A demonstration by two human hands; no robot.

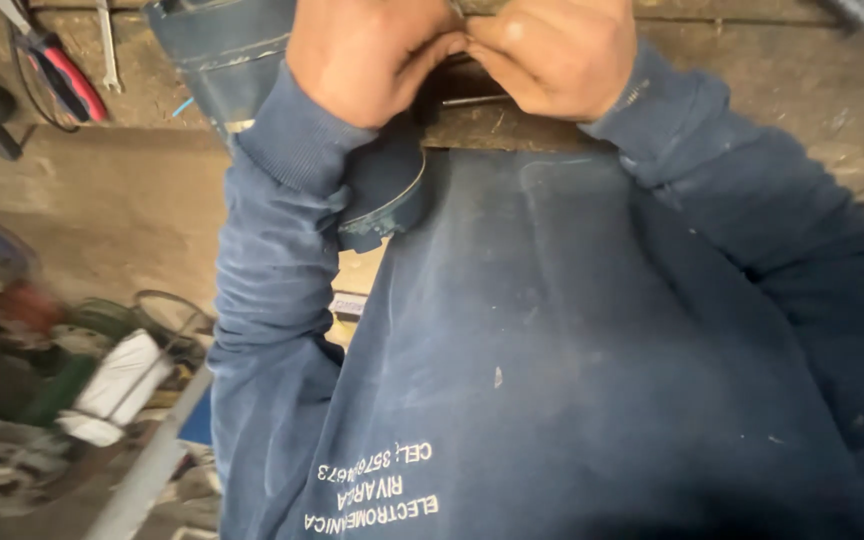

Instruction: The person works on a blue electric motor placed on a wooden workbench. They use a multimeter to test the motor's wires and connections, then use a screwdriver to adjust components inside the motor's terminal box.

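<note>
Up at the bench's (752,100) near edge, I see my left hand (377,55) and right hand (557,55) curled shut, fingertips pressed together on something small, too hidden to name. A thin rod (474,100) lies just under them. Pliers (62,75) lie at the bench's far left; a blue curved part (392,195) hangs below the edge.
</note>
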